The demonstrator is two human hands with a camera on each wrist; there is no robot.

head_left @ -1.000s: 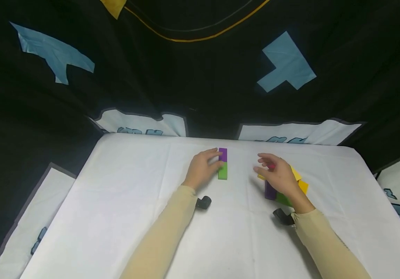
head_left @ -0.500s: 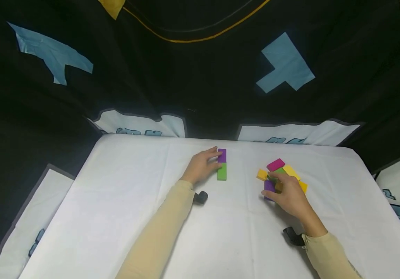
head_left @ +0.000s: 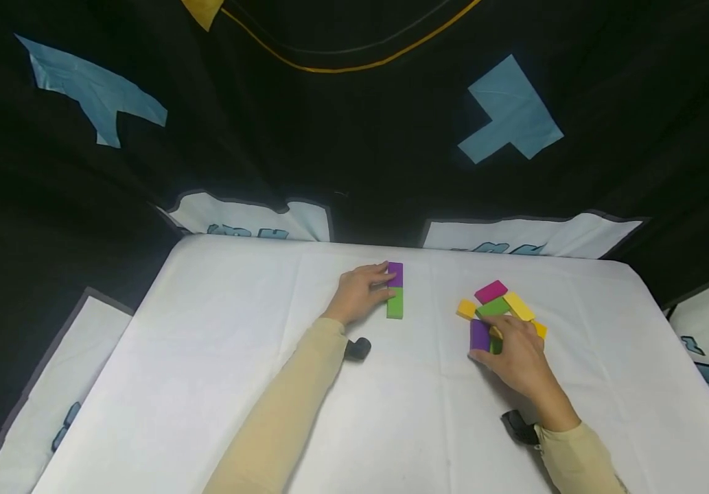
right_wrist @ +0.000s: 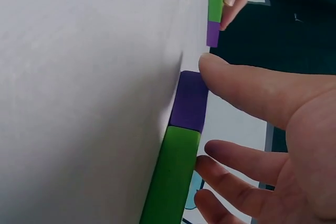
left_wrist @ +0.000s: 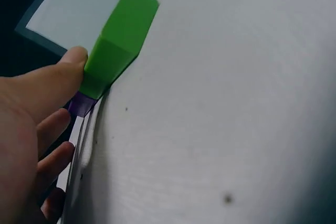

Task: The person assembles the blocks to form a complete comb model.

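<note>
In the head view, my left hand (head_left: 359,295) lies beside two blocks set end to end, a purple block (head_left: 395,273) at the far end and a green block (head_left: 394,304) nearer me. Its thumb touches the green block's side in the left wrist view, with the other fingers loosely bent. My right hand (head_left: 517,350) reaches over a loose group of blocks. The thumb tip is right at the edge of another purple block (right_wrist: 190,100). Close to its spread fingers is a second green block (right_wrist: 170,174). The hand covers part of this group.
Around the right hand lie a pink block (head_left: 491,291), a green block (head_left: 493,307) and several yellow blocks (head_left: 518,306). All sit on a white-covered table (head_left: 206,329). A dark curtain (head_left: 342,158) hangs behind the far edge.
My right hand has come back towards me and down to the purple block; the pink block, earlier mostly hidden behind its fingers, now shows on the pile. The left hand has barely moved.
</note>
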